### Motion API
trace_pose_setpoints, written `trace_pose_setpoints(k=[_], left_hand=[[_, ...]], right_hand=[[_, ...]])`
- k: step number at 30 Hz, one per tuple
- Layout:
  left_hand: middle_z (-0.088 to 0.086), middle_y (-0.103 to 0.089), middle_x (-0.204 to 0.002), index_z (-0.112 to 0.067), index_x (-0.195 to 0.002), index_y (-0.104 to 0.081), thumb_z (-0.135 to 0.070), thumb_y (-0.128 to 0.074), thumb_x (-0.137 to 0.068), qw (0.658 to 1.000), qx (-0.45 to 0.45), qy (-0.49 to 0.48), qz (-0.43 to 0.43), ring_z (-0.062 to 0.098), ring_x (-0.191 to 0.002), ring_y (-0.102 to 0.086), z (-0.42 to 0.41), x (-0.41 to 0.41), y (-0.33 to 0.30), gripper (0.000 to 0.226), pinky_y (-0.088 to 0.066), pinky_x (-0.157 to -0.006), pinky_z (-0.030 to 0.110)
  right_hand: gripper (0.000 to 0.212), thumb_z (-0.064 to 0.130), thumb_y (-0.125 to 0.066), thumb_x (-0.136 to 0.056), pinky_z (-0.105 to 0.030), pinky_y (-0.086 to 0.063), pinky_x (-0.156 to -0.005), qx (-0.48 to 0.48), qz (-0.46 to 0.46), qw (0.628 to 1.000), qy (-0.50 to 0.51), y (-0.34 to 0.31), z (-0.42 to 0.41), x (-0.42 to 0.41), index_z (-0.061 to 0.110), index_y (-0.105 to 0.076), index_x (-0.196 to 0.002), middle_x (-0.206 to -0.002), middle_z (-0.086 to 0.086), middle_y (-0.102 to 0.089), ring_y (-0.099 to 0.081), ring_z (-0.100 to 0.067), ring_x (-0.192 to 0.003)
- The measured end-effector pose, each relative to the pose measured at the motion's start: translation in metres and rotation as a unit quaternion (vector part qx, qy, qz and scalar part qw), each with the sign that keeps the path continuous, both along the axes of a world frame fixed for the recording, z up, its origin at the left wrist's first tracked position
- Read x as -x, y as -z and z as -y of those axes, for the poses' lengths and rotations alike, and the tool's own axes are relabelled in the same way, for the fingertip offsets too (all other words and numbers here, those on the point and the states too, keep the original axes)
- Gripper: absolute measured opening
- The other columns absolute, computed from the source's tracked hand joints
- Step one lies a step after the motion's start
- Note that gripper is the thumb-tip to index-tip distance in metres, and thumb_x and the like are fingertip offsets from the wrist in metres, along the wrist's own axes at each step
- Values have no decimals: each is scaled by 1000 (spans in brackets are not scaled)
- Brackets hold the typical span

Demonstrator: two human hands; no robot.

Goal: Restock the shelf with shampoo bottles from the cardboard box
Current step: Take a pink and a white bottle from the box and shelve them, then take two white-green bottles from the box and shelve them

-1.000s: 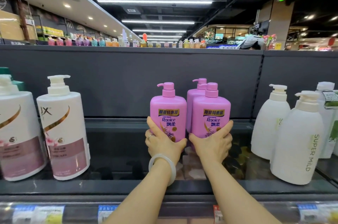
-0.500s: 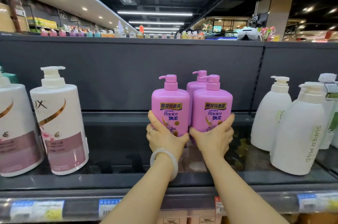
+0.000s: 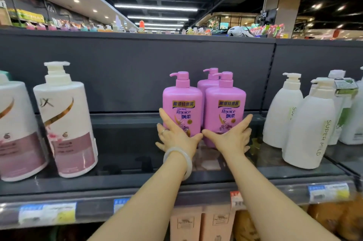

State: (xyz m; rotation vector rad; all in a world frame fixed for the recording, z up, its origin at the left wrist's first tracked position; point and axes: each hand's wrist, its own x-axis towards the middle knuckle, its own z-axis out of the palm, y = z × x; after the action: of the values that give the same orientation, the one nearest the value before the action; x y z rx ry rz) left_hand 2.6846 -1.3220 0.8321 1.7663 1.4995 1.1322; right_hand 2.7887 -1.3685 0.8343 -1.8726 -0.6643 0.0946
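Three pink Rejoice pump bottles stand upright on the dark shelf [image 3: 125, 164]. Two are in front side by side, the left pink bottle [image 3: 182, 99] and the right pink bottle [image 3: 225, 99]; the rear pink bottle [image 3: 208, 83] shows between them. My left hand [image 3: 176, 136], with a pale bangle on its wrist, rests with spread fingers on the lower front of the left bottle. My right hand [image 3: 231, 138] lies the same way against the right bottle. The thumbs point toward each other. No cardboard box is in view.
Big white Lux pump bottles [image 3: 64, 118] stand at the left, with a gap of bare shelf between them and the pink ones. White Super Mild bottles [image 3: 308, 126] crowd the right. A price-tag rail [image 3: 47, 213] runs along the front edge; boxed goods [image 3: 186, 223] sit below.
My fingers have loosened from gripping the two front bottles to lying spread and straight against them. The bottles stay standing in the same spot on the shelf.
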Motion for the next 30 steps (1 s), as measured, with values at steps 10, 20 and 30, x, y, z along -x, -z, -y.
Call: trace_pose_setpoints(k=[10,20,30], left_hand=[[15,-22,-148,-13,-146,-8,-22,-78,-69,987,-116,87,69,26,-137,-25,30,88,-13,105,-25,-110,36],[12,-35,-143,-8,-141,-29,-21,-69,-77,976,-181,-85,-90,25,-133,-33,100,295,56,76,-27,-110,33],[15,-33,-140,-13,-139,-31,-27,-69,-77,935,147,-254,-199,31,-131,-30,233,515,176,74,-31,-107,39]], right_hand=[[99,35,-72,-74,-34,-16,-113,-93,196,974,-67,-12,42,68,5,-11,-146,-146,-17,-25,-22,-28,-137],[76,26,-61,-83,-26,-19,-111,-111,246,896,-351,41,60,267,3,-22,-143,-144,-16,-28,-27,-26,-135],[74,31,-66,-82,-41,-32,-105,175,250,754,-581,171,128,458,12,-25,-140,-144,-16,-24,-27,-34,-132]])
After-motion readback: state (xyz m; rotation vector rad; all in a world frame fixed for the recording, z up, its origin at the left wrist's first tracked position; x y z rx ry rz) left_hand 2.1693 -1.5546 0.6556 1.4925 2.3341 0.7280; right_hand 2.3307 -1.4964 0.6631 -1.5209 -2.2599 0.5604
